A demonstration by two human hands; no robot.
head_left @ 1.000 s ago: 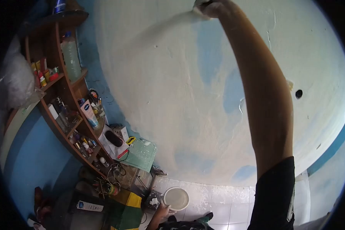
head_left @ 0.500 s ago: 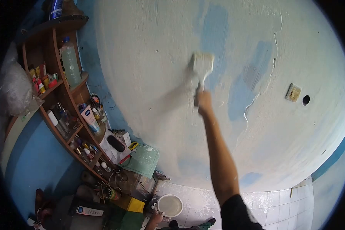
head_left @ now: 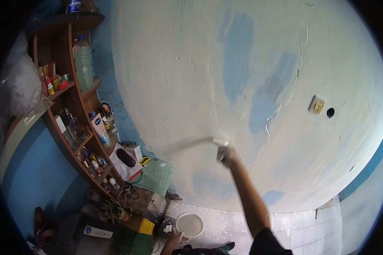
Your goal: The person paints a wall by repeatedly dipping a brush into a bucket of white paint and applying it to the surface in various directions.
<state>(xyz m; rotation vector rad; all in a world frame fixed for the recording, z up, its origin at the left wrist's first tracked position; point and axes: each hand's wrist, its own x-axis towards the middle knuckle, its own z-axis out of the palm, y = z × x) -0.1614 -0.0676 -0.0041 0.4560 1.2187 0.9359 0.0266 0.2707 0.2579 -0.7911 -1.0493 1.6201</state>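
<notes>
My right hand (head_left: 228, 157) is closed around the handle of a wide paintbrush (head_left: 220, 141). The brush is held in front of the wall (head_left: 174, 97), and its bristle end is foreshortened and blurred. Thin whitish paint covers most of the wall, with several blue patches (head_left: 238, 55) showing through. Low in the view, my left hand (head_left: 178, 239) grips the edge of a round white bucket (head_left: 201, 224) that has pale, milky paint in it.
On the left stands a brown wooden shelf (head_left: 68, 100) with bottles, tubes and small jars. A paint-spattered green board (head_left: 155, 176) leans beside it. A switch box (head_left: 317, 105) and a dark hole (head_left: 330, 113) are in the wall at right. White floor tiles (head_left: 230, 221) show paint splashes.
My right hand and the paintbrush have moved down the wall. The brush now appears tilted and foreshortened, no longer upright with its bristles on top. My left hand stays at the bucket.
</notes>
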